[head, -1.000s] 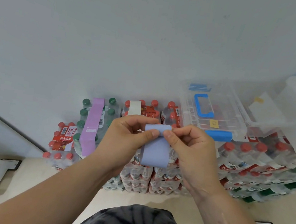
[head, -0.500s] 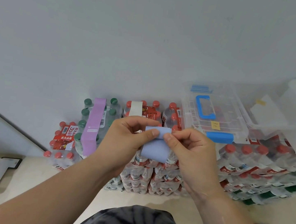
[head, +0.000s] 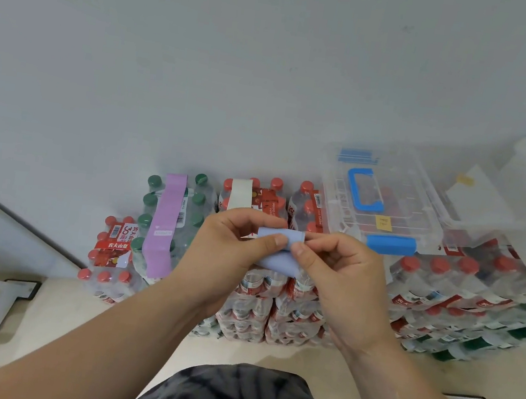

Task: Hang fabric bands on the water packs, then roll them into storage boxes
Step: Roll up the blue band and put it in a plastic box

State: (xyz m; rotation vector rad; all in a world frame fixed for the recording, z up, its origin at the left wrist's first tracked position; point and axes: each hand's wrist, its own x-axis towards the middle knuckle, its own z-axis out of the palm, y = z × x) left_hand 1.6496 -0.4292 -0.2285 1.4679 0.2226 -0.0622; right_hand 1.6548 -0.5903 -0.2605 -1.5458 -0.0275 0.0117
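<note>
Left grip (head: 231, 248) and right grip (head: 342, 273) pinched the blue band (head: 275, 261), partly rolled, between them above the packs (head: 251, 301); box (head: 402, 197) lay beyond, right

I see a light-blue band (head: 277, 261), a lilac band (head: 165, 220) over green caps (head: 154, 181), a white band (head: 241, 193) among red caps (head: 277, 183), a blue box handle (head: 356, 195).

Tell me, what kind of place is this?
Likely a storeroom or stock corner: shrink-wrapped water packs stand stacked on the floor against a bare wall, and a clear storage box with a blue handle sits on top of them. The left hand and right hand pinch a blue fabric band.
</note>
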